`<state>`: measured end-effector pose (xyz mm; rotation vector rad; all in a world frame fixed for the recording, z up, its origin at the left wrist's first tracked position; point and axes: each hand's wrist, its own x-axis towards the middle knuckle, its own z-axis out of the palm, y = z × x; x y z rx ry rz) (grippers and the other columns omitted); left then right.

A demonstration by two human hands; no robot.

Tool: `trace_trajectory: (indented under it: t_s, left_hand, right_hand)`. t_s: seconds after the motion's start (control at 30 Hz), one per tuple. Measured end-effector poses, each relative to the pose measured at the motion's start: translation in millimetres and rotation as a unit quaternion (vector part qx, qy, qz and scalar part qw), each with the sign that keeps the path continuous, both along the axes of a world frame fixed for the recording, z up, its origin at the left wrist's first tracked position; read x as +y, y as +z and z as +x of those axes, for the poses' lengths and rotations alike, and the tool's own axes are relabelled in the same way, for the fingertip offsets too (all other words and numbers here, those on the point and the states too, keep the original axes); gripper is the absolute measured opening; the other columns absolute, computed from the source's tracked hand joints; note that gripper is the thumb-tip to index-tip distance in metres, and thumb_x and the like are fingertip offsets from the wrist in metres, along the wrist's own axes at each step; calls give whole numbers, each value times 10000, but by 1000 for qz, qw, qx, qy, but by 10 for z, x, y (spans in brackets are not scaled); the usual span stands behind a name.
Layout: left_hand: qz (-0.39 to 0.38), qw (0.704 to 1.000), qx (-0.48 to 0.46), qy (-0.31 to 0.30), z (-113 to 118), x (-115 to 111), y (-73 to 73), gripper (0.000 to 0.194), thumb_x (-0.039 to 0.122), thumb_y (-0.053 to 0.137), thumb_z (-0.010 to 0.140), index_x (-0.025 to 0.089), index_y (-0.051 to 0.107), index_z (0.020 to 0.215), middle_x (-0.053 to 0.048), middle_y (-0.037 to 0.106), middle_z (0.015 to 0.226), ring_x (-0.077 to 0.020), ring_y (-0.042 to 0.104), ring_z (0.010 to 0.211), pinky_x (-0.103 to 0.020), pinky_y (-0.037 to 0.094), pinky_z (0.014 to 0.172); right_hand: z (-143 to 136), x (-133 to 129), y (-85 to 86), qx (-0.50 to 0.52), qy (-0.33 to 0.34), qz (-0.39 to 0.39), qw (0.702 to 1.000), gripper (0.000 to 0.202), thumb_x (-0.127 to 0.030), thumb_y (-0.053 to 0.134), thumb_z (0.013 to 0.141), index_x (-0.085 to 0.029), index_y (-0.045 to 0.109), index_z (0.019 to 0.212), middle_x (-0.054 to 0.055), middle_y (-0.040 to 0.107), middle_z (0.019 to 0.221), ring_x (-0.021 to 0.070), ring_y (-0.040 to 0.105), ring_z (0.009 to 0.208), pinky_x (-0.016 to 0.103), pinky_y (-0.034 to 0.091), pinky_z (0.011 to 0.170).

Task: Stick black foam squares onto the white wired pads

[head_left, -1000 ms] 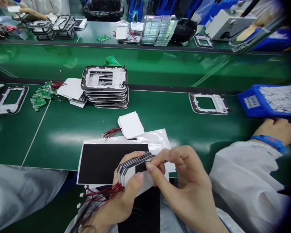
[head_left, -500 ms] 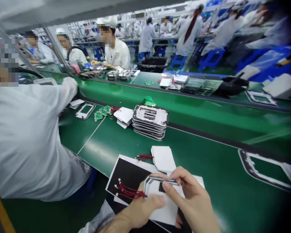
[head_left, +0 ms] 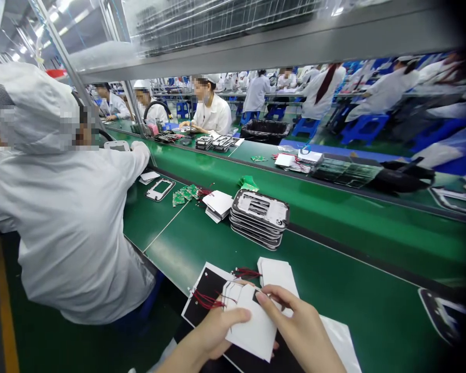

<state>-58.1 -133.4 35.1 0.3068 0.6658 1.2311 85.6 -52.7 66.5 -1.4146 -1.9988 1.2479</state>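
Observation:
My left hand [head_left: 213,329] grips a small stack of flat white panels [head_left: 250,334], its thumb lying across the top one. Red wires [head_left: 205,300] with small white plugs trail from the stack's left side. At the upper right edge, my right hand [head_left: 299,318] pinches the panels beside a small black patch [head_left: 255,296]; its other fingertips are partly hidden. Below the hands lies a black sheet with a white border [head_left: 206,278]. Just beyond the hands, another pile of white panels [head_left: 278,270] with red wires rests on the green bench.
A stack of black-and-white frames [head_left: 259,217] stands mid-bench, with white panels [head_left: 218,203] and green circuit boards [head_left: 185,194] to its left. One frame [head_left: 442,316] lies far right. A co-worker in white [head_left: 73,223] sits at left. A grey shelf [head_left: 233,59] crosses overhead.
My view has tilted up, revealing the overhead shelf and the co-worker's cap. The panels in my hands now look more fanned at their upper left edges; both hands keep their hold.

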Motion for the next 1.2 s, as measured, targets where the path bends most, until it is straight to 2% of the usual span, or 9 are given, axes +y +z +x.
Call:
trace_trajectory:
  t_s: [0.17,0.3,0.47,0.6,0.73,0.9,1.2]
  left_hand:
    - [23,997,-68,-13,-106,31,-4,727,299,708,717,161,439,1378,-182,699,1097,-362,704,899,-587,470,879]
    - [28,995,-91,28,-181,45,65,715,227,695,733,213,424,1395,-143,649,1231,-347,638,1080,-538,438,965]
    - [13,995,-83,50,-242,22,56,708,199,692,755,229,415,1406,-128,631,1268,-337,587,1166,-508,412,1007]
    - [11,995,-91,38,-270,10,17,742,230,722,735,206,414,1409,-143,616,1288,-358,566,1188,-519,411,1008]
    - [11,995,-92,39,-281,13,9,739,233,714,746,210,404,1417,-145,606,1304,-359,564,1189,-525,411,1007]
    - [10,995,-93,36,-274,24,-24,733,230,691,765,212,380,1429,-149,622,1277,-355,587,1160,-539,422,991]
    - [-6,996,-90,27,-303,18,-84,768,264,659,777,244,302,1456,-182,627,1244,-379,661,1017,-610,470,873]
  right_hand:
    - [-42,63,71,-5,-8,17,1000,378,-565,534,837,-221,688,817,39,716,817,213,618,724,265,474,620]
    - [-108,72,122,1,6,16,1000,388,-558,500,858,-220,678,790,43,707,806,223,614,742,274,465,617]
    - [-195,85,131,16,-4,22,1000,392,-549,508,853,-219,707,927,64,724,971,258,632,903,309,478,748]
    - [-244,120,124,35,-4,-24,999,428,-581,518,811,-196,704,798,83,721,841,266,627,811,325,478,684]
    - [-273,149,129,60,3,-27,998,425,-576,529,794,-184,675,720,76,680,736,240,592,706,316,461,611]
    - [-284,171,114,75,7,-31,997,411,-558,543,805,-175,658,709,66,656,704,224,578,680,307,447,596]
    - [-265,218,-10,113,33,-90,989,420,-573,587,808,-161,661,764,57,646,720,201,564,677,284,421,576]
